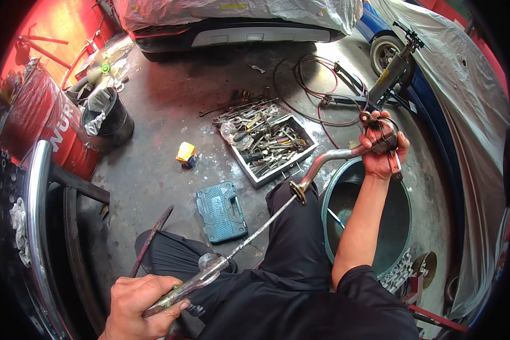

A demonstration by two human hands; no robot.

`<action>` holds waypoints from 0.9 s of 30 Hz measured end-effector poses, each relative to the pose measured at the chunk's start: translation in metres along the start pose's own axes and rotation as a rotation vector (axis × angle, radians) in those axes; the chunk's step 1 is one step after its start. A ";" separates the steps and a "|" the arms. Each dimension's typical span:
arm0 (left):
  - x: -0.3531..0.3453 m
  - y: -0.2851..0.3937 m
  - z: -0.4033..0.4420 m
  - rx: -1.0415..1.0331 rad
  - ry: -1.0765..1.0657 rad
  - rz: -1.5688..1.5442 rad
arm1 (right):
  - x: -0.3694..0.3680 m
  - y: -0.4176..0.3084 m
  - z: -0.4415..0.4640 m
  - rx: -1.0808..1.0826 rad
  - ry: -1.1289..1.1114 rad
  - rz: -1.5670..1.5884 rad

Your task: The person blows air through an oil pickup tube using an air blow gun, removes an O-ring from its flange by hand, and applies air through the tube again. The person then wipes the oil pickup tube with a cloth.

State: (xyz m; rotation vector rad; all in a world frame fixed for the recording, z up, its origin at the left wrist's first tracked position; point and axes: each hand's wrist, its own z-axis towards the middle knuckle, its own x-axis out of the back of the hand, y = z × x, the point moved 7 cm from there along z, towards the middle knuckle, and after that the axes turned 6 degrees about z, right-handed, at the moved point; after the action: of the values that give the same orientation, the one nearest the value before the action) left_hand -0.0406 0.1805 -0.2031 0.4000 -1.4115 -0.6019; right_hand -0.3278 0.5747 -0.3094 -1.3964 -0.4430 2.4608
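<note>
My left hand [141, 300], low on the left, is closed round the thick, worn handle of a long thin metal rod [260, 229]. The rod slants up to the right, and its far end meets the flanged opening of a bent metal pipe [323, 161]; whether it goes inside is unclear. My right hand [382, 156] grips the pipe's other end, where a rounded metal housing with a bracket sits partly hidden by the fingers. Below the right forearm stands a large round green tub [405, 241], with a thin white-and-blue stick [335, 219] inside.
A drawer of spanners [272, 150] lies ahead, beside a teal tool case [221, 212] and a yellow box [186, 153]. A hose [297, 107] coils near a stand [388, 79]. Covered cars, a black bin [110, 124] and a red drum [51, 127] surround the floor.
</note>
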 end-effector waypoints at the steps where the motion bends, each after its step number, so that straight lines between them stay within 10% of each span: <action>1: 0.000 0.001 0.000 -0.012 -0.013 -0.006 | 0.000 0.000 0.001 -0.007 -0.003 -0.011; 27: -0.018 -0.001 -0.005 -0.043 -0.079 -0.033 | 0.059 -0.003 -0.020 -0.025 0.116 0.083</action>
State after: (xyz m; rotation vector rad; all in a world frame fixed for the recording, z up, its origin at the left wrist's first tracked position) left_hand -0.0367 0.1903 -0.2181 0.3692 -1.4667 -0.6798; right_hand -0.3389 0.6024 -0.3638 -1.5882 -0.3989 2.4299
